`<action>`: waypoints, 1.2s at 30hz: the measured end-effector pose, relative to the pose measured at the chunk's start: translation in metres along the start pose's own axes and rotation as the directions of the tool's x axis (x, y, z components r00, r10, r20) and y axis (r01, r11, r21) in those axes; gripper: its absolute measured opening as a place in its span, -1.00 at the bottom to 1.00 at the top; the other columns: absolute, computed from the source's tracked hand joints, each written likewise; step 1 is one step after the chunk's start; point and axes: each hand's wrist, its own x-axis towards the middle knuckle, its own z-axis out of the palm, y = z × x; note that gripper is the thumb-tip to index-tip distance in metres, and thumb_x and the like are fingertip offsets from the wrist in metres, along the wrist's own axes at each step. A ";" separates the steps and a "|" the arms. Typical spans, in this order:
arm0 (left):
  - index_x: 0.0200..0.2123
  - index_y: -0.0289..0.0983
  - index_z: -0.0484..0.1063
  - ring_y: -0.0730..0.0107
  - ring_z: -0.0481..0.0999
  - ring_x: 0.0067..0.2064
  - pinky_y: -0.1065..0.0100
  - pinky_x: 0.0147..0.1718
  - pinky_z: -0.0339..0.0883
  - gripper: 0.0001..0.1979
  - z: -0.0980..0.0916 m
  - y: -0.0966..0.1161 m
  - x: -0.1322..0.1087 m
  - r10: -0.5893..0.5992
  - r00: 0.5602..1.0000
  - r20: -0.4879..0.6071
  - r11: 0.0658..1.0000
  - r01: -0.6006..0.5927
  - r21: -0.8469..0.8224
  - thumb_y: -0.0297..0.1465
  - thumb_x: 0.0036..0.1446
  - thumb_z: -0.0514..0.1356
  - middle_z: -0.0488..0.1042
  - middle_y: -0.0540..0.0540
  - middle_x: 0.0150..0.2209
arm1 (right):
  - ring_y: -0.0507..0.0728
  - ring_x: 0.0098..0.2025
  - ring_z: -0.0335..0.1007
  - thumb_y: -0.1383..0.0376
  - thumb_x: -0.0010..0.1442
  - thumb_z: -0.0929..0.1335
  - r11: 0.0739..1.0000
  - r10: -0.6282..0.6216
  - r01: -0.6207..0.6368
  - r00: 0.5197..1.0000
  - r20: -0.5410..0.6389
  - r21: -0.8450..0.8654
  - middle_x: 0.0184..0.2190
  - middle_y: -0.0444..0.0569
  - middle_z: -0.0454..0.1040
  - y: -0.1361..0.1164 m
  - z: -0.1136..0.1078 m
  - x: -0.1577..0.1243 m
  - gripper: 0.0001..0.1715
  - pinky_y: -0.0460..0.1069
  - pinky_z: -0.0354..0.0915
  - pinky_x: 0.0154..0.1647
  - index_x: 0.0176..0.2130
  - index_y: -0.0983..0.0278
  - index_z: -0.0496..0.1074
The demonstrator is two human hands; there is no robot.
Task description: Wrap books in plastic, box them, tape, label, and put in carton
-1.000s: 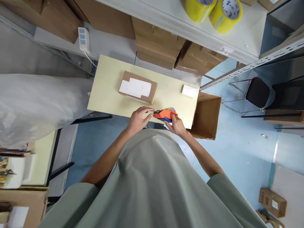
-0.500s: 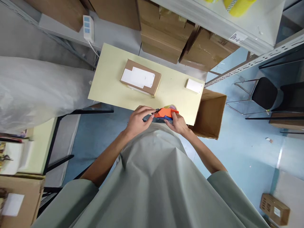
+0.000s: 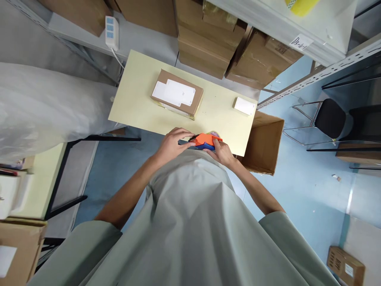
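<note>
In front of my waist, at the table's near edge, is an orange and blue tape dispenser with a black front end. A roll of tape shows just behind it, partly hidden; whether it is mounted on the dispenser I cannot tell. My right hand grips the dispenser's right end, thumb below and fingers on the orange part. My left hand has thumb and fingers about the black left end. A brown cardboard box with white labels lies on the pale yellow table beyond my hands.
A small white box lies on the table's right part. An open carton stands against the table's right end. Shelves with large cartons and a power strip run behind. Plastic-wrapped goods bulge at left.
The dispenser has turned slightly, showing more of its blue underside. My left fingers have straightened and shifted a little at its black end. The view has moved slightly.
</note>
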 end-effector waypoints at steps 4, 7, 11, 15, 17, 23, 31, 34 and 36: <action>0.01 -0.16 0.74 0.05 0.68 0.10 0.13 0.06 0.64 -0.66 -0.005 -0.003 0.009 -0.095 0.992 0.088 0.988 0.105 -0.115 -0.09 0.30 0.41 0.72 -0.18 0.05 | 0.39 -0.07 0.68 -0.34 0.58 0.08 1.000 0.003 -0.003 1.000 0.023 0.007 -0.11 0.24 0.68 0.003 -0.010 0.001 -0.12 0.20 0.57 -0.08 0.27 0.34 0.31; -0.09 -0.19 0.72 0.11 0.70 -0.01 0.16 0.03 0.62 -0.68 -0.001 -0.014 0.014 -0.196 0.977 0.084 0.967 0.207 -0.150 -0.09 0.27 0.41 0.73 -0.17 -0.03 | 0.38 -0.07 0.69 -0.37 0.56 0.13 0.999 0.031 -0.031 0.997 0.072 0.005 -0.01 0.27 0.69 0.000 -0.019 0.005 -0.09 0.18 0.55 -0.07 0.28 0.33 0.33; -0.23 -0.23 0.68 0.23 0.66 -0.22 0.26 -0.16 0.57 -0.59 0.014 -0.037 0.016 -0.333 0.940 0.068 0.919 0.340 -0.200 0.02 0.19 0.46 0.73 -0.15 -0.18 | 0.38 -0.07 0.71 -0.35 0.56 0.19 0.996 0.083 -0.078 0.982 0.170 -0.034 0.15 0.30 0.67 -0.008 -0.030 0.012 -0.12 0.16 0.54 -0.07 0.30 0.32 0.38; -0.29 -0.22 0.69 0.28 0.60 -0.32 0.29 -0.27 0.48 -0.55 0.029 -0.051 0.014 -0.390 0.918 0.077 0.890 0.397 -0.224 0.08 0.14 0.46 0.74 -0.14 -0.25 | 0.40 0.00 0.73 -0.26 0.59 0.25 0.990 0.131 -0.113 0.960 0.246 -0.086 0.19 0.29 0.67 -0.016 -0.045 0.016 -0.18 0.15 0.52 -0.01 0.38 0.34 0.36; -0.31 -0.22 0.70 0.27 0.60 -0.32 0.29 -0.27 0.46 -0.54 0.033 -0.056 0.014 -0.407 0.908 0.097 0.874 0.418 -0.246 0.08 0.12 0.47 0.74 -0.15 -0.26 | 0.41 0.03 0.74 -0.23 0.59 0.28 0.986 0.154 -0.128 0.945 0.287 -0.104 0.18 0.27 0.69 -0.016 -0.054 0.014 -0.18 0.13 0.50 0.02 0.42 0.35 0.35; -0.34 -0.23 0.68 0.21 0.62 -0.24 0.26 -0.19 0.49 -0.53 0.023 -0.090 0.015 -0.500 0.865 -0.037 0.830 0.466 -0.307 0.07 0.03 0.54 0.73 -0.18 -0.26 | 0.42 -0.08 0.74 -0.25 0.59 0.26 0.944 0.317 -0.261 0.887 0.335 -0.202 -0.06 0.23 0.75 0.012 -0.076 -0.011 -0.19 0.09 0.43 -0.09 0.36 0.34 0.40; -0.35 -0.24 0.68 0.30 0.55 -0.27 0.31 -0.18 0.45 -0.81 0.039 -0.121 0.038 -0.569 0.794 -0.214 0.803 0.479 -0.355 -0.25 0.10 0.49 0.72 -0.13 -0.26 | 0.46 -0.02 0.71 -0.23 0.61 0.20 0.905 0.400 -0.334 0.879 0.258 -0.265 0.15 0.37 0.68 0.040 -0.057 0.005 -0.17 0.13 0.42 -0.06 0.40 0.39 0.31; -0.34 -0.25 0.67 0.33 0.54 -0.27 0.34 -0.18 0.43 -0.89 0.041 -0.127 0.051 -0.585 0.766 -0.266 0.798 0.485 -0.358 -0.33 0.14 0.46 0.71 -0.12 -0.26 | 0.50 0.03 0.69 -0.24 0.62 0.15 0.902 0.389 -0.321 0.894 0.224 -0.287 0.17 0.42 0.65 0.046 -0.046 0.024 -0.15 0.18 0.45 -0.05 0.37 0.41 0.32; -0.33 -0.26 0.66 0.34 0.54 -0.26 0.35 -0.18 0.42 -0.89 0.040 -0.132 0.058 -0.588 0.753 -0.295 0.799 0.483 -0.359 -0.35 0.15 0.46 0.70 -0.11 -0.26 | 0.52 0.04 0.68 -0.24 0.62 0.13 0.901 0.383 -0.318 0.903 0.196 -0.297 0.18 0.44 0.65 0.049 -0.041 0.035 -0.13 0.20 0.47 -0.04 0.38 0.42 0.30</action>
